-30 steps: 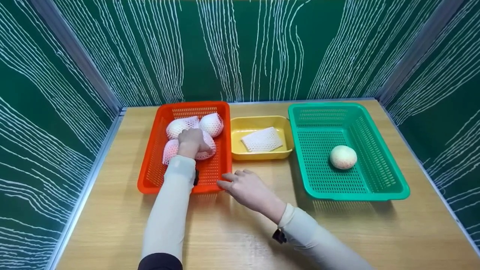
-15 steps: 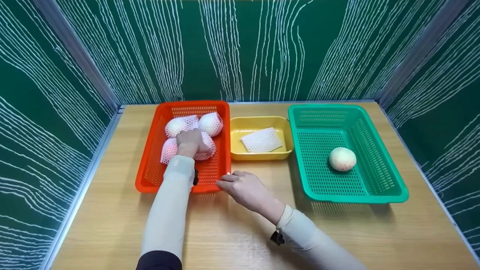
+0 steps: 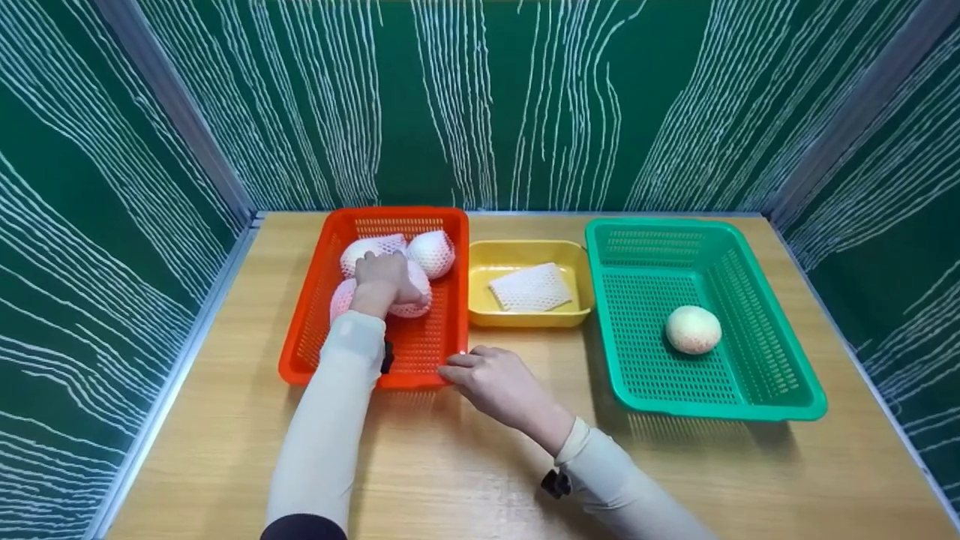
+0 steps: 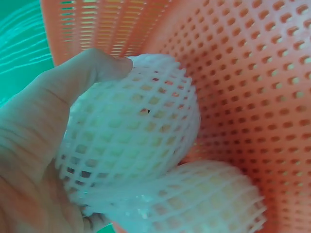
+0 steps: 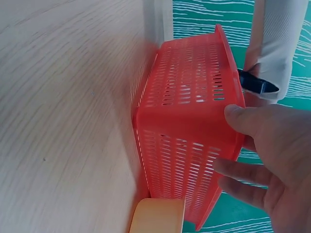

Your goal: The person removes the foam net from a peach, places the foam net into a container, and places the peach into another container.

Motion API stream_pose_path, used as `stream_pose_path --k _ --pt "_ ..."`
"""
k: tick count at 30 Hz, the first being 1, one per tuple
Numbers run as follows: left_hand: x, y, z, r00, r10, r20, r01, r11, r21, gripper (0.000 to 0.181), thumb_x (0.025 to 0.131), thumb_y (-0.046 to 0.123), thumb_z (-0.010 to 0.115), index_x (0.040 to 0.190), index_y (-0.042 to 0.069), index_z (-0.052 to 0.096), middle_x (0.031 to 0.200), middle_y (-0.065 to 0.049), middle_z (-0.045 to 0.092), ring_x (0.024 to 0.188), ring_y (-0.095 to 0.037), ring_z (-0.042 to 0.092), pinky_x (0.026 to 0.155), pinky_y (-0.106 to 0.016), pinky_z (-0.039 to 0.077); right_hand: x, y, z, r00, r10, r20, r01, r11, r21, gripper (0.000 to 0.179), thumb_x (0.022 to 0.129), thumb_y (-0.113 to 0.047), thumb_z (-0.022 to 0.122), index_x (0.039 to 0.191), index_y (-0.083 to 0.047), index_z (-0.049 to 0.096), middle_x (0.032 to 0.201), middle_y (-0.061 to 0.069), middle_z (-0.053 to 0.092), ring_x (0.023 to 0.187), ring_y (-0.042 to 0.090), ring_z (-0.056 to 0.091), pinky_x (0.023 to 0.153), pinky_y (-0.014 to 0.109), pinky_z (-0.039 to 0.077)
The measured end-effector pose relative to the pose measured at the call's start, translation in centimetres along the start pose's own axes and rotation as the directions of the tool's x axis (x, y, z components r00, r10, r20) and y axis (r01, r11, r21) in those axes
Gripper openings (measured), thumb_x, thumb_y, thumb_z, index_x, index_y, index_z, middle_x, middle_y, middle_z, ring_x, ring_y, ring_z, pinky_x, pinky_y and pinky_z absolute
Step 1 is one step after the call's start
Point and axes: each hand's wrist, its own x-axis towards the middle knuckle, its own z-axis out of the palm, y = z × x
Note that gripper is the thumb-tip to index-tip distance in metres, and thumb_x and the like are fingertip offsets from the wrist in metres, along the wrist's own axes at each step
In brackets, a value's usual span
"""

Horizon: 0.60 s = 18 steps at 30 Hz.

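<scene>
Inside the red plastic basket (image 3: 300, 341), my left hand (image 3: 384, 281) grips a round pale fruit in a foam net sleeve (image 4: 133, 119). In the left wrist view the thumb lies over its netting; the other fingers are mostly hidden behind it. Another netted fruit (image 4: 209, 199) sits against it. Two more sleeved fruits lie around the hand, a white one (image 3: 433, 255) at the back right and a pinkish one (image 3: 343, 297) at the left. My right hand (image 3: 502, 386) pinches the basket's near right corner, thumb at the rim in the right wrist view.
A yellow tray (image 3: 529, 320) stands beside the red basket, with a flat white foam net sleeve (image 3: 531, 287) in it. To its right, a green basket (image 3: 720, 411) holds one bare pale fruit (image 3: 694, 330). Green panels with white lines enclose the wooden table (image 3: 465, 465).
The head view has shifted slightly. My left hand stays on the netted fruit; my right fingers have closed in on the basket's corner.
</scene>
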Motion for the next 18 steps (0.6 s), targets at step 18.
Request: stream_pose_path --k 18 --pt "-5.5 1.2 -5.4 0.998 -0.017 0.059 0.035 0.947 -0.318 0.108 0.066 0.031 0.090 0.154 0.022 0.027 0.147 -0.004 0.041 0.116 -0.029 0.045 0.104 -0.057 0.034 -0.7 -0.1 0.0 0.993 0.000 -0.117 0.008 0.998 0.070 0.017 0.089 -0.017 0.071 0.105 -0.014 0.075 0.106 0.001 0.072 0.089 0.018 0.069 0.074 0.032 0.054"
